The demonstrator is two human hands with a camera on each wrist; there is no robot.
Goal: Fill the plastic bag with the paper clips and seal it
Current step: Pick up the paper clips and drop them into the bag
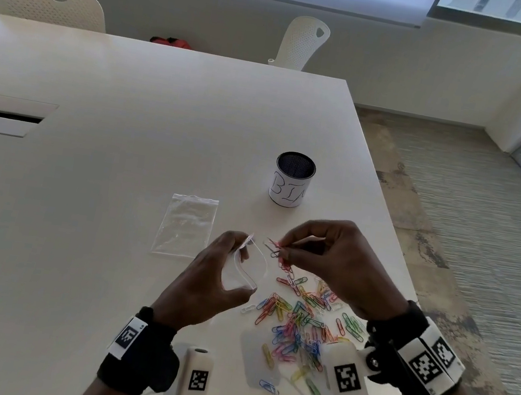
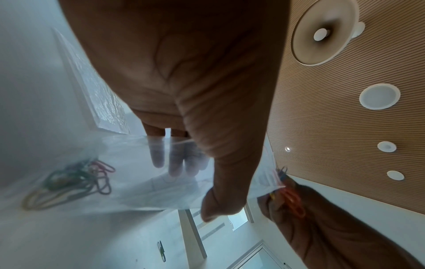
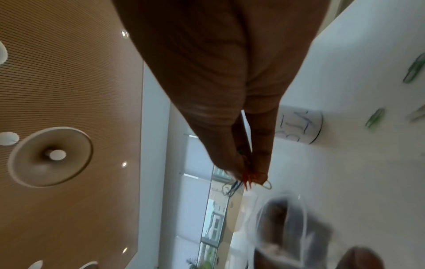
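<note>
My left hand (image 1: pixel 238 267) holds a clear plastic bag (image 1: pixel 254 264) above the table, thumb on one side and fingers on the other, with its mouth gaping toward the right. A few paper clips (image 2: pixel 73 182) lie inside the bag (image 2: pixel 138 172). My right hand (image 1: pixel 283 251) pinches a small bunch of paper clips (image 1: pixel 273 249), red ones among them, right at the bag's mouth. In the right wrist view the pinched clips (image 3: pixel 243 182) hang just above the bag opening (image 3: pixel 282 218). A loose pile of coloured paper clips (image 1: pixel 300 323) is spread on the table under my right wrist.
A second clear bag (image 1: pixel 188 227) lies flat on the white table (image 1: pixel 102 172), left of my hands. A dark mesh cup labelled BIN (image 1: pixel 292 180) stands behind them. The table's right edge runs close by my right arm. Two white chairs stand at the far side.
</note>
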